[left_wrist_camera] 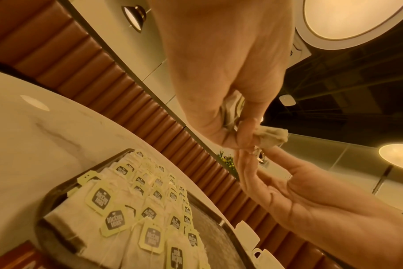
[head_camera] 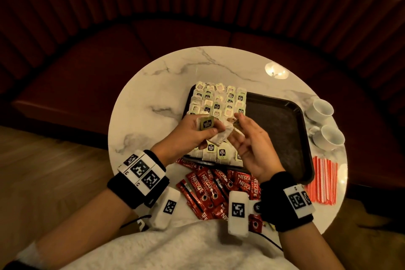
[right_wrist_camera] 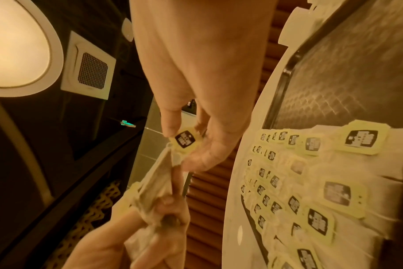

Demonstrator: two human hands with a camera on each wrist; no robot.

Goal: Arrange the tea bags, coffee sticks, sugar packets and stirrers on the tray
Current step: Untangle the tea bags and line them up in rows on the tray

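Both hands meet above the tray (head_camera: 282,129), over its rows of tea bags (head_camera: 219,101). The left hand (head_camera: 195,133) pinches a tag (head_camera: 206,123) and grips a loose bag (head_camera: 220,138); the right hand (head_camera: 252,144), fingers curled, seems to pinch that bag's other end. Coffee sticks (head_camera: 210,184) lie between the wrists, stirrers (head_camera: 323,180) right of the right wrist.
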